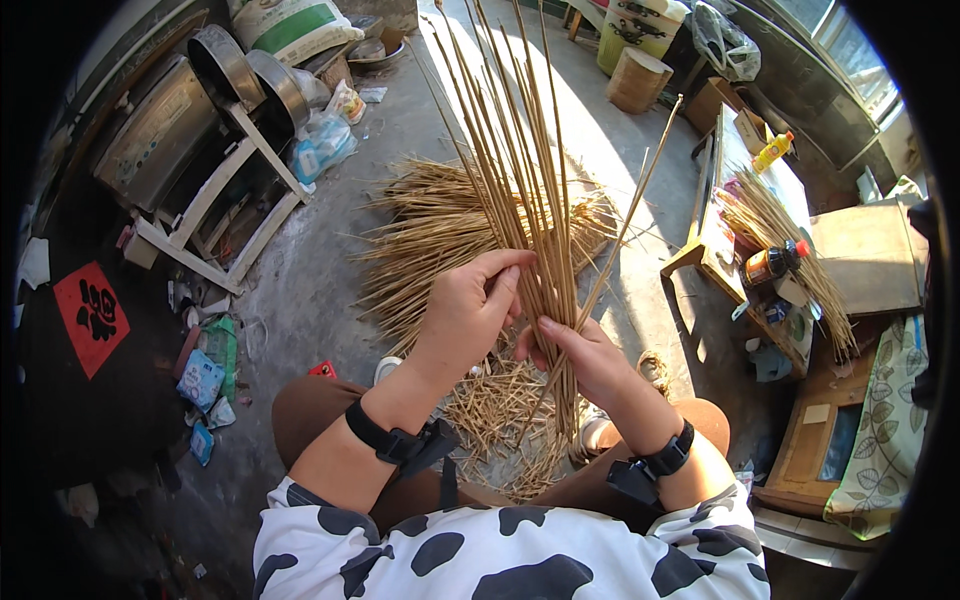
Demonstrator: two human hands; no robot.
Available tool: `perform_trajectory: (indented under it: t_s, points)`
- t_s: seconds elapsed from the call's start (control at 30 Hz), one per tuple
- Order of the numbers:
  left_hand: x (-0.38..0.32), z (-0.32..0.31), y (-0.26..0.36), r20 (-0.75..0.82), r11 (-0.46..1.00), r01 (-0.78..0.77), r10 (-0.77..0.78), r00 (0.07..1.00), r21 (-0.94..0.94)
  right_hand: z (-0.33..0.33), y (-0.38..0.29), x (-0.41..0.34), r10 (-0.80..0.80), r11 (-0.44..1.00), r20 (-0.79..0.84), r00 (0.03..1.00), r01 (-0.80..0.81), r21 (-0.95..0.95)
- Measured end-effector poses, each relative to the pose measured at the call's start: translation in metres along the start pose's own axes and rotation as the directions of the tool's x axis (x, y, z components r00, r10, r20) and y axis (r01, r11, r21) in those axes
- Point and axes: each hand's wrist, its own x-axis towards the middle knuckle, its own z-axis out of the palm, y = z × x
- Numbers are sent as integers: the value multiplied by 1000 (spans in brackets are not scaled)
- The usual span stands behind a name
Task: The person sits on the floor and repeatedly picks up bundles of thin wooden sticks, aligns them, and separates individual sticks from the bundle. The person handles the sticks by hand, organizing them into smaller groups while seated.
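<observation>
My right hand (589, 352) grips a bundle of long dry straw-like stalks (517, 172) near its lower end. The stalks fan out away from me toward the top of the view. One stalk (636, 191) sticks out of the grip at a slant to the right, crossing the others. My left hand (476, 292) is at the bundle's left edge, its index finger and thumb bent together against the stalks; whether a stalk is pinched between them is hidden. Under the bundle lies a large pile of similar stalks (420, 247) on the floor. Short cut pieces (491, 409) are scattered between my feet.
At right, a low wooden table (694, 251) bears more stalks (795, 247), a dark red-capped bottle (772, 262) and a yellow bottle (772, 152). A wooden frame stand (202, 202) and metal basins (225, 67) are at left. A log stump (639, 80) stands farther off.
</observation>
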Motion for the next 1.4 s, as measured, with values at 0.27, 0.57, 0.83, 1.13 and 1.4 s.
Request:
perform_trajectory:
  t_s: [0.27,0.57,0.83,1.13,1.4]
  points:
    - [2,4,0,-63,997,46,-49,997,-56,5,4,0,-25,997,1,1000,25,-73]
    - [10,-1,-13,12,940,140,-144,990,-312,6,-2,-1,13,992,32,999,-8,-123]
    - [8,7,-19,-51,895,131,-168,984,-426,5,5,1,8,997,-1,1000,-9,-74]
    - [10,6,-24,13,873,134,-145,989,-470,2,0,-3,98,995,-36,995,-97,14]
    - [10,8,-27,-3,886,169,-188,982,-431,-2,1,-1,91,995,-54,994,-89,36]
